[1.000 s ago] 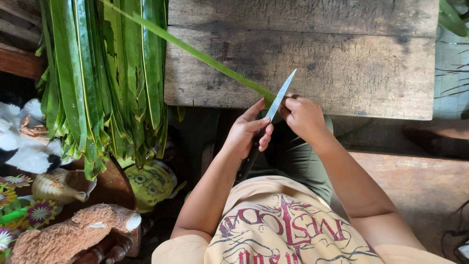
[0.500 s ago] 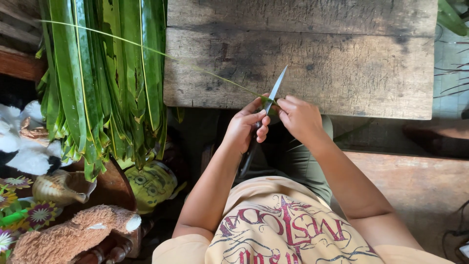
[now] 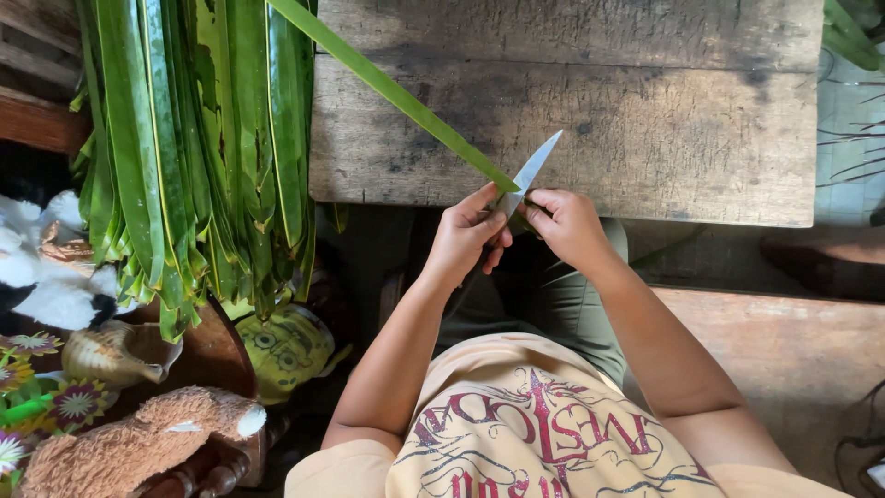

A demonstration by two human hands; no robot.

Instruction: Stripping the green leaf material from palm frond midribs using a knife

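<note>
Over the near edge of one worn wooden table, two bare hands meet, both of the same person. One knife is there: the left hand is closed around its handle, and the bare blade points up and to the right, over the table edge. One long green leaf runs from the top of the view down to the hands; the right hand pinches its lower end with the fingers, just beside the blade, and the blade touches the leaf at this end. I cannot tell if the edge is already inside the leaf. At the left of the table hangs one thick bundle of leaves, too many to count, all green with some yellow edges, their tips pointing down. In the lower left corner I count one brown plush toy, one white plush toy, one shell, and one round yellow bag with a printed pattern, partly hidden under the bundle. Some cloth with coloured flowers lies at the left edge; I count about three flowers. The person's shirt is beige with one dark red print on the chest.
</note>
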